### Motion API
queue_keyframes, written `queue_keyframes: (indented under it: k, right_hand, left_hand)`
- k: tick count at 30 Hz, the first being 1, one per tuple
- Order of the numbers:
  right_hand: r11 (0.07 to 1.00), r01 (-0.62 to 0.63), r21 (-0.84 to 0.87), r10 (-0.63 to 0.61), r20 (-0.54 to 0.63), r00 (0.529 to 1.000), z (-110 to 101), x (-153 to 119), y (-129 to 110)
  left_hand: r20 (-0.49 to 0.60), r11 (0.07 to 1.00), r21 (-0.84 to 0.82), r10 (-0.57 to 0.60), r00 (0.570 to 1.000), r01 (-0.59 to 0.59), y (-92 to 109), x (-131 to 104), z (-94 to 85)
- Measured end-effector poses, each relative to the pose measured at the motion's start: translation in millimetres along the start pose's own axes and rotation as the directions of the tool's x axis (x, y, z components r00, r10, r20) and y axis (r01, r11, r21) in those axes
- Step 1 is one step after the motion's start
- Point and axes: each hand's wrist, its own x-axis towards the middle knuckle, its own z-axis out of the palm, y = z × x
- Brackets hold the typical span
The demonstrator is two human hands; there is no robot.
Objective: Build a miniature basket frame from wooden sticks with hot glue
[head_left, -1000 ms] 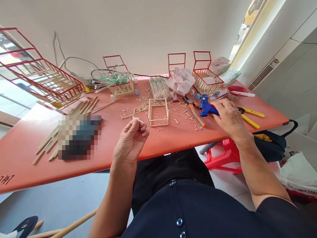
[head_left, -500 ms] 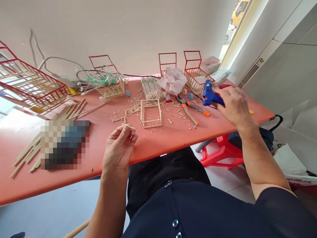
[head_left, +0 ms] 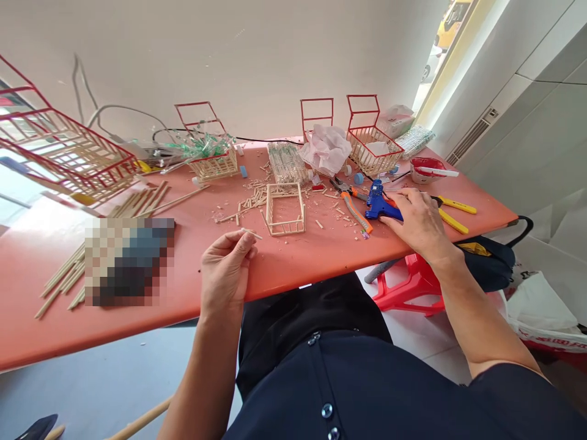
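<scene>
Between the thumb and fingers of my left hand (head_left: 229,260) is a short wooden stick (head_left: 253,233), held above the table's front part. My right hand (head_left: 415,220) is around the handle of a blue glue gun (head_left: 376,203), which is low over the table beside orange-grey pliers (head_left: 353,211). A small wooden stick frame (head_left: 285,211) stands between my hands, with thin bars along its near side. Short cut sticks (head_left: 254,200) lie scattered just left of and behind it.
Red-trimmed stick baskets (head_left: 373,150) line the wall, and a larger one (head_left: 68,146) is at left. Long sticks (head_left: 66,275) lie near a blurred dark object (head_left: 132,263). Yellow-handled pliers (head_left: 454,214) and a red bowl (head_left: 424,171) sit at right. A red stool (head_left: 408,287) is below.
My right hand has lowered with the glue gun toward the table, bringing the red bowl and yellow-handled pliers into view. My left hand still holds the stick; the view has shifted slightly.
</scene>
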Motion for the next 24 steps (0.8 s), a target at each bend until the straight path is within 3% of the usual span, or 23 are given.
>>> queue_keyframes:
  k: [3,6,11,16,24]
  right_hand:
    - [0.993,0.025,0.115,-0.018,-0.063,0.998,-14.2,5.1,-14.2]
    - [0.924,0.145,0.354,-0.129,-0.069,0.989,-20.0,16.5,-41.6]
    - [0.692,0.180,0.699,-0.322,0.076,0.944,6.6,42.4,-94.8]
    - [0.604,0.209,0.769,-0.437,0.101,0.894,34.7,59.8,-115.6]
    - [0.675,0.289,0.679,-0.490,0.120,0.863,36.4,72.8,-122.3]
  left_hand:
    - [-0.020,1.000,0.028,0.014,1.000,-0.013,-3.1,0.3,0.4]
    - [-0.020,0.998,0.053,0.043,0.999,-0.042,-5.3,-0.4,1.8]
    - [-0.019,0.996,0.060,0.068,0.998,-0.066,-5.5,-1.7,3.4]
    - [-0.029,0.996,0.058,0.068,0.997,-0.066,-3.7,-3.4,3.2]
    - [-0.029,0.995,0.070,0.073,0.997,-0.070,-5.7,-3.1,1.3]
